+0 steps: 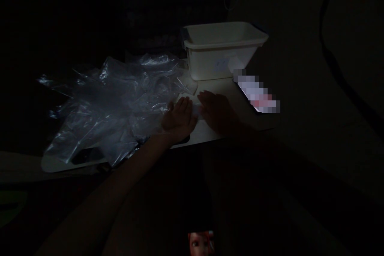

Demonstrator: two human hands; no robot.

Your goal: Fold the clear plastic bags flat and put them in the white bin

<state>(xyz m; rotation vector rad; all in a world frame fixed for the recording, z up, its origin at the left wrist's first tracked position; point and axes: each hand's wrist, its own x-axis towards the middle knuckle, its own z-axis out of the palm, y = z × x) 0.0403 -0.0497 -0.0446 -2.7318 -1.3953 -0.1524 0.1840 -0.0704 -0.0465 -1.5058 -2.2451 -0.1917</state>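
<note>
Head view, dimly lit: your left hand (pixel 179 117) and right hand (pixel 218 113) are close together near the middle of a small pale table (pixel 214 87), with a narrow gap between them. Your left hand's fingers are mostly extended and lie side by side, pointing away from you; it is just at the right-hand end of a large loose heap of clear plastic film (pixel 120 96). You may have some film under or in that hand, but it is too dark to tell. Your right hand reaches in from the other side, fingers stretched toward the left; the shadow hides its palm, so whether it is gripping anything cannot be told. A faint translucent patch shows between the two hands.

The crumpled film spreads over the left part of the table, catching bright glints, and its edge hangs past the table's near side. Beyond your hands, at the far side, stands a white bin (pixel 207 62), upright and open at the top, with dark handles at both ends. To the right of your right hand, apart from it, lies a device with a lit screen (pixel 255 93), its display blurred into blocks.
</note>
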